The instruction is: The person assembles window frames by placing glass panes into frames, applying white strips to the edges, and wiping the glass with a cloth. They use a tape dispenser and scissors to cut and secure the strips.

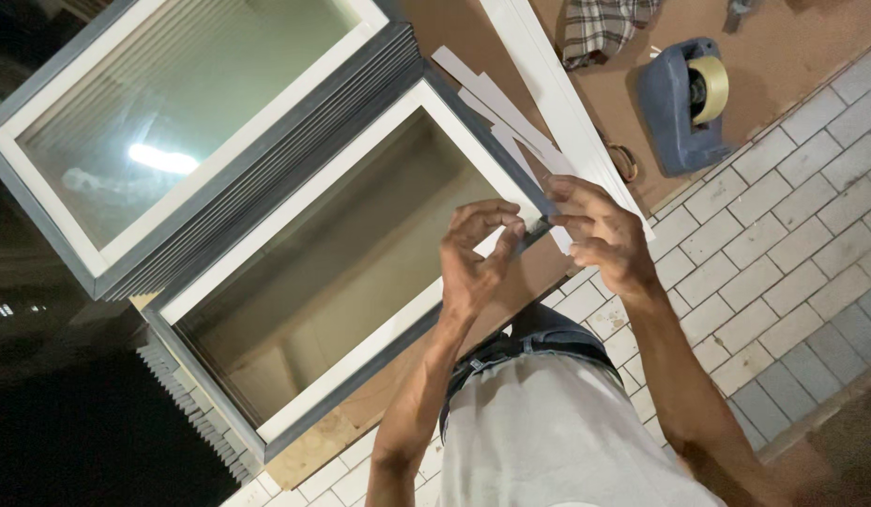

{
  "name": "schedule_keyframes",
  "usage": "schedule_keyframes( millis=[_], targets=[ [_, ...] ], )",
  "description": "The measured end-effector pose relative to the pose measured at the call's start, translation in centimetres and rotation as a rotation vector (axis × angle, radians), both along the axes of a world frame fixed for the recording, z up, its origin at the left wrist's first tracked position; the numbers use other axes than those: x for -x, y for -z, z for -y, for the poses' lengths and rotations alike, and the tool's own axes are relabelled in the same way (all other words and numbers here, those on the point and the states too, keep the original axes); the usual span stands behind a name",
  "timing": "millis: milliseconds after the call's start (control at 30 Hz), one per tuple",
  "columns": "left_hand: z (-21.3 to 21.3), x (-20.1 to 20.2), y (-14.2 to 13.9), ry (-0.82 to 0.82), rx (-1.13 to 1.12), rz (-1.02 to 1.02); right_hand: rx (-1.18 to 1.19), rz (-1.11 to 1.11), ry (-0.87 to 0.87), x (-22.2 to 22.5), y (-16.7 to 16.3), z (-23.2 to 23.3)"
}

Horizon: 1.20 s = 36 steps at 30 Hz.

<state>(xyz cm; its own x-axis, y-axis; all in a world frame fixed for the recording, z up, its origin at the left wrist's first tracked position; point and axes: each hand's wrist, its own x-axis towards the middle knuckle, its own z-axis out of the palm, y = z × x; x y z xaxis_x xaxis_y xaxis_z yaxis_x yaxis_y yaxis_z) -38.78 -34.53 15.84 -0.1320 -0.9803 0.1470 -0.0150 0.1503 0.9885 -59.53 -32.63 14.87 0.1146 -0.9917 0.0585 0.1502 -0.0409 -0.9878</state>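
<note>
Both hands pinch at the near right corner of the grey-and-white frame (360,282): left hand (478,258) and right hand (595,230) fingers grasping a thin white strip (511,122), tape dispenser (684,103) far right.

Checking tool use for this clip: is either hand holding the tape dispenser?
No, the tape dispenser lies apart on the brown board, while the left hand and right hand pinch at the corner of a frame.

Both hands are pinching at the corner of a grey-and-white frame (360,272): left hand (478,258) and right hand (595,230) gripping a white strip (511,239) between them.
</note>
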Motion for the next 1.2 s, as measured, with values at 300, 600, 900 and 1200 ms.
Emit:
schedule_keyframes(
  millis=[300,600,900,1200],
  targets=[
    [1.4,-0.5,2.4,0.051,-0.119,-0.005,-0.178,-0.162,0.298,-3.0,2.6,-0.1],
    [8.1,-2.3,7.6,0.266,0.666,0.652,-0.485,0.019,0.419,0.4,6.5,-0.5],
    [10.5,-4.1,10.9,0.595,0.615,0.653,-0.795,0.074,0.315,-1.0,9.8,-1.7],
    [10.6,-4.6,10.5,0.62,0.603,0.699,-0.8,-0.027,0.293,-1.5,9.4,-1.3]
  ],
)
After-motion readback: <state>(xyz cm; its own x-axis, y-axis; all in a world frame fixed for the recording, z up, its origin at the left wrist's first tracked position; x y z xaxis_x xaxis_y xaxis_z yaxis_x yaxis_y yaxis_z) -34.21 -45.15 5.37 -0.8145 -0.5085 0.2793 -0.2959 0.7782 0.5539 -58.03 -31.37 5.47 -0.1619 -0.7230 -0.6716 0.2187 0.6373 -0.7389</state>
